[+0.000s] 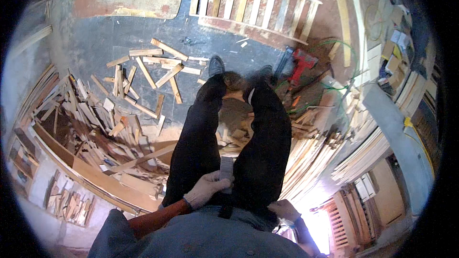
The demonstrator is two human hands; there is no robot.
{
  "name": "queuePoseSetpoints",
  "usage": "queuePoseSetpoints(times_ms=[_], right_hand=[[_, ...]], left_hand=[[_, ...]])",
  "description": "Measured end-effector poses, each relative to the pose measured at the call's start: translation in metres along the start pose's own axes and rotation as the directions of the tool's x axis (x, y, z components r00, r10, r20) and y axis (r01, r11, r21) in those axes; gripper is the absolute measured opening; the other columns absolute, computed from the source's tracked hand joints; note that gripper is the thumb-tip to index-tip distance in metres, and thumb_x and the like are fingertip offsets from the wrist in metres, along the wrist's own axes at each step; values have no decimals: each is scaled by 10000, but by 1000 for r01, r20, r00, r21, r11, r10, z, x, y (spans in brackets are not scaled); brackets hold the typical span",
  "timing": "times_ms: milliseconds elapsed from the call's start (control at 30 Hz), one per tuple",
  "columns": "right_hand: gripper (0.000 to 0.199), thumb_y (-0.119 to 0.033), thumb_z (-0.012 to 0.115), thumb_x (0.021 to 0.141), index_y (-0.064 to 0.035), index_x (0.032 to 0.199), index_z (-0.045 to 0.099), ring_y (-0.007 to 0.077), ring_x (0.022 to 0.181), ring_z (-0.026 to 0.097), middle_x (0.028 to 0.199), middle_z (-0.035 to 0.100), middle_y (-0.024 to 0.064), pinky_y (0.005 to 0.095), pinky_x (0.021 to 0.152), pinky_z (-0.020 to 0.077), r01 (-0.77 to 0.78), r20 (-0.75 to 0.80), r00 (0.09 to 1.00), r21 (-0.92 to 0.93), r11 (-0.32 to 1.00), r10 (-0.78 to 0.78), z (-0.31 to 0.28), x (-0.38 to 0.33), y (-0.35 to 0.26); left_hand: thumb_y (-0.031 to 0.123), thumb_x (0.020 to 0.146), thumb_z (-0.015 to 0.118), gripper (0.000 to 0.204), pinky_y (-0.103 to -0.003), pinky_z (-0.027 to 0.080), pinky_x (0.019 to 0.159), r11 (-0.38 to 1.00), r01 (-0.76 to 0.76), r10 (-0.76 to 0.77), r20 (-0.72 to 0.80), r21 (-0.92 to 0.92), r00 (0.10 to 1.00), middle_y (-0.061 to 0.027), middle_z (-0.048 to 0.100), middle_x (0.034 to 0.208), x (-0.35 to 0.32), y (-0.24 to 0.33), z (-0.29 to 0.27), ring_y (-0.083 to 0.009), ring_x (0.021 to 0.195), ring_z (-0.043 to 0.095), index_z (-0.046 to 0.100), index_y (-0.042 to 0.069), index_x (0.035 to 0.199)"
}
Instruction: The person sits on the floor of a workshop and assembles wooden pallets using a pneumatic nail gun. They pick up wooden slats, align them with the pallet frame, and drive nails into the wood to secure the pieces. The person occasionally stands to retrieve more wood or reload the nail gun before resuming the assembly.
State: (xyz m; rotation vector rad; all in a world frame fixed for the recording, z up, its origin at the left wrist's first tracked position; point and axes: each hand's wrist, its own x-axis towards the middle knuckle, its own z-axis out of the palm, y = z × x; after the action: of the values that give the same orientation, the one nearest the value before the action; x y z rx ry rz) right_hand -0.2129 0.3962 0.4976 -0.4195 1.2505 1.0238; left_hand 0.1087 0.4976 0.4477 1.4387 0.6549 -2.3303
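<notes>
Holding is the step you seem to be on now: your left hand [206,190], in a pale glove, has its thumb and fingers closed on a flat grey strip [226,167]. The strip is right in front of you, over the gap between your legs [196,136], and its far end points toward your shoes [216,65]. I cannot tell what it is made of. Your right hand [284,209] is low down by your right hip. Part of it is hard to see, so I cannot tell if it holds a thing or if its fingers are wide or narrow.

On the floor [129,31] past your feet lies a flat wood frame with slats [256,2]. A red tool [304,66] lies near your right shoe, with a green hose [333,87] close by. Short bits of wood [153,69] lie loose to the left of your feet, a big heap of scraps [95,114] is at your left side, and lots of long thin sticks [311,162] are at your right.

I think the next move calls for a good tight pinch on the strip, so it does not drop down between your legs, and for care near the hose if you step that way
</notes>
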Motion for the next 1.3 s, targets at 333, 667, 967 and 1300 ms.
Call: queuePoseSetpoints(times_ms=[333, 667, 967, 1300], right_hand=[[349, -265, 512, 1017, -23, 783, 606, 102, 645, 528, 713, 565, 23, 287, 603, 416, 553, -611, 712, 184, 813, -346, -140, 180, -73], [297, -270, 630, 994, -10, 1119, 698, 113, 780, 654, 879, 692, 14, 281, 686, 534, 804, -361, 592, 320, 501, -720, -216, 282, -240], [326, -301, 560, 1008, 11, 1062, 642, 162, 693, 654, 835, 655, 60, 337, 602, 574, 699, -348, 713, 418, 580, -609, -282, 441, -272], [249, -298, 601, 980, -52, 945, 620, 135, 602, 609, 718, 607, 17, 287, 541, 496, 803, -524, 440, -133, 581, -729, -341, 518, -417]], left_hand=[[248, 982, 652, 318, -300, 511, 903, 945, -43, 82, -108, 324, 991, -51, 705, 1046, 115, 59, 13, -128, 957, 639, 668, -16, 1158], [296, 968, 692, 335, -281, 514, 864, 672, -476, 510, 112, 567, 853, -5, 697, 994, 320, 210, 42, -79, 923, 608, 707, 28, 1169], [449, 943, 571, 444, -449, 539, 744, 56, -398, 281, 368, 916, 887, -199, 724, 825, 482, 282, -10, -342, 746, 691, 738, 37, 949], [367, 1011, 534, 358, -461, 554, 772, 72, -149, 512, 92, 986, 854, -185, 710, 927, 558, 246, -234, -347, 848, 699, 695, 49, 978]])
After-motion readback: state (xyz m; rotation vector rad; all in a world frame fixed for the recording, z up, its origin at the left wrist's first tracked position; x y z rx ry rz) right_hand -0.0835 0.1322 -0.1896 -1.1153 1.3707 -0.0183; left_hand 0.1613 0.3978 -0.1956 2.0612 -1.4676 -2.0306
